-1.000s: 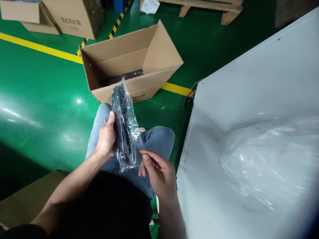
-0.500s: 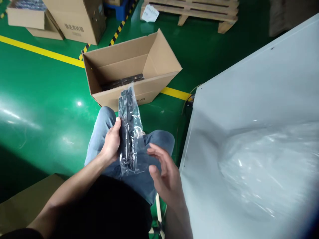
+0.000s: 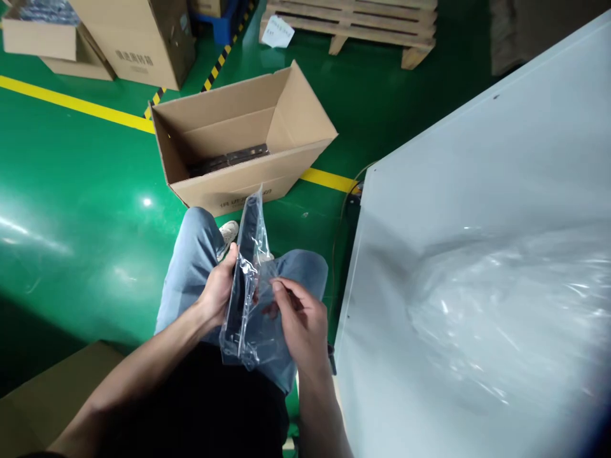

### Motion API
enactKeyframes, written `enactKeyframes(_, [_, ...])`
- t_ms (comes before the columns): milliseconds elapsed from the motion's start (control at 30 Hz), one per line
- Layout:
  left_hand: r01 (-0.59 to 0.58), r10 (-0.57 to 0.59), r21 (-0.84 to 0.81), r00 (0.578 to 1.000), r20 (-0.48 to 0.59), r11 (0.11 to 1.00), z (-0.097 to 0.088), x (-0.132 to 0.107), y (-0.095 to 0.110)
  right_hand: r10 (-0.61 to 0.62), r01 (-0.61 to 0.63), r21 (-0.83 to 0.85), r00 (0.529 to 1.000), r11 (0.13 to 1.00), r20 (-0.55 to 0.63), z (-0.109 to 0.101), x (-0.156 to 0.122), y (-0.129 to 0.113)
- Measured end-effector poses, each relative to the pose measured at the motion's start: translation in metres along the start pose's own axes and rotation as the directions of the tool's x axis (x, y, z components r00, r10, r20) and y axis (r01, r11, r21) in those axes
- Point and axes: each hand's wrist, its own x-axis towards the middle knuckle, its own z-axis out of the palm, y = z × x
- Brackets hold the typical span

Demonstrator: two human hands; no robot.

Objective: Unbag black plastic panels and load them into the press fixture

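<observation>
Over my knees in blue jeans I hold a clear plastic bag [image 3: 249, 280] with a long black part inside it. My left hand [image 3: 218, 289] grips the bag's left edge around the black part, thumb on top. My right hand [image 3: 298, 318] pinches the plastic on the bag's right side with thumb and fingers. The bag stands nearly upright, its top end pointing at an open cardboard box [image 3: 305, 149] on the floor ahead. Black flat parts [image 3: 229, 159] lie in the bottom of that box.
A large white table [image 3: 477, 191] fills the right side, with a heap of clear plastic [image 3: 515, 305] on it. More cardboard boxes [image 3: 138, 38] stand at the back left, a wooden pallet [image 3: 363, 22] at the back. The green floor has yellow lines.
My right hand came back onto the bag and pinched its right side after hovering open beside it. The bag dropped a little lower and tilted. The view shifted slightly.
</observation>
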Motion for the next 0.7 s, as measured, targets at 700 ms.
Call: enactKeyframes(700, [-0.159,0.103,0.254,0.97,0.219,0.954,-0.008,-0.012,0.009,0.0,-0.01,-0.068,0.991,0.998,-0.136,-0.022,-0.018,-0.007])
